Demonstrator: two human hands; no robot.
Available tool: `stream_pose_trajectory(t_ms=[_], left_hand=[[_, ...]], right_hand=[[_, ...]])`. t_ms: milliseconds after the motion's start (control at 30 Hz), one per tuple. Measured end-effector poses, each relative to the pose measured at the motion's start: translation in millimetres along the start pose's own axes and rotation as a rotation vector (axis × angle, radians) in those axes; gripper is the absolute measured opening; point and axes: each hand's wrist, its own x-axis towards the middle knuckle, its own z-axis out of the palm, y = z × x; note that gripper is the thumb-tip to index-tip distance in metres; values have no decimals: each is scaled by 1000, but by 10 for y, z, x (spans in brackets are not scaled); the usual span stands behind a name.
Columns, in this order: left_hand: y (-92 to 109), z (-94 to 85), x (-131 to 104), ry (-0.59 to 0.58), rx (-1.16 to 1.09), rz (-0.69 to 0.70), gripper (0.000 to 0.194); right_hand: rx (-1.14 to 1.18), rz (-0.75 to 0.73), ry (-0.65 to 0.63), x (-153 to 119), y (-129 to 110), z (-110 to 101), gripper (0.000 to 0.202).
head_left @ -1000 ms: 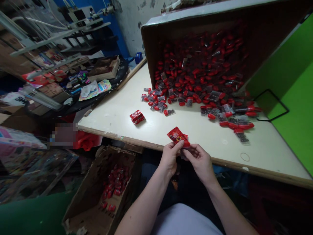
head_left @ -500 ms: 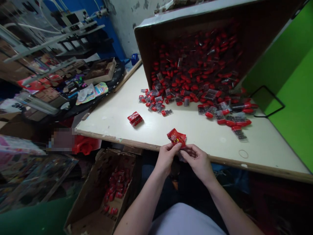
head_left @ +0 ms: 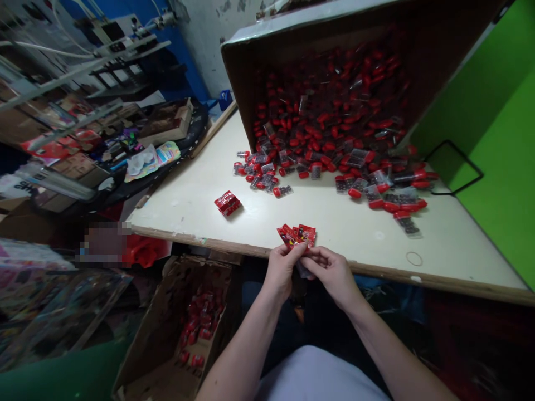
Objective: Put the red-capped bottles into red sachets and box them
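Both my hands meet at the table's front edge around a few small red printed packets (head_left: 307,233), fanned out above my fingers. My left hand (head_left: 285,264) pinches them from the left, thumb on top. From the right, my right hand (head_left: 330,270) grips their lower part, where some clear plastic shows below. A stack of red packets (head_left: 228,204) lies on the table, left of and beyond my hands. Further back, many clear packs with red caps and dark contents (head_left: 313,133) spill from a cardboard box tipped on its side (head_left: 240,83).
A rubber band (head_left: 414,258) lies on the white table (head_left: 184,214) at the right. Beside a green panel (head_left: 497,167) stands a black wire bracket (head_left: 480,172). A lower carton (head_left: 142,345) holds red-capped packs. A machine with a cluttered black top (head_left: 137,181) is at the left.
The packets in my hands have spread into a fan, where a single front showed before. My hands stay together at the table edge. The view has shifted slightly.
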Motion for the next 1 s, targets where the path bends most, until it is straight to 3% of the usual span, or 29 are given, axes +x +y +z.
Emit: stream_pose_trajectory(t_ms=[167, 400, 567, 733, 833, 1000], left_hand=[[-76, 82, 3, 147, -75, 55, 26], [6, 3, -13, 54, -64, 27, 28], [22, 9, -19, 108, -51, 25, 30], [18, 62, -34, 222, -31, -8, 29], [4, 44, -32, 230, -18, -3, 29], [16, -49, -30, 110, -42, -21, 32]], right_hand=[[-18, -112, 181, -43, 52, 164, 24], [32, -64, 95, 27, 56, 31, 31], [74, -48, 89, 10, 100, -20, 33], [-196, -180, 216, -84, 89, 28, 26], [-378, -279, 301, -116, 68, 55, 25], [-79, -127, 159, -86, 66, 58, 26]])
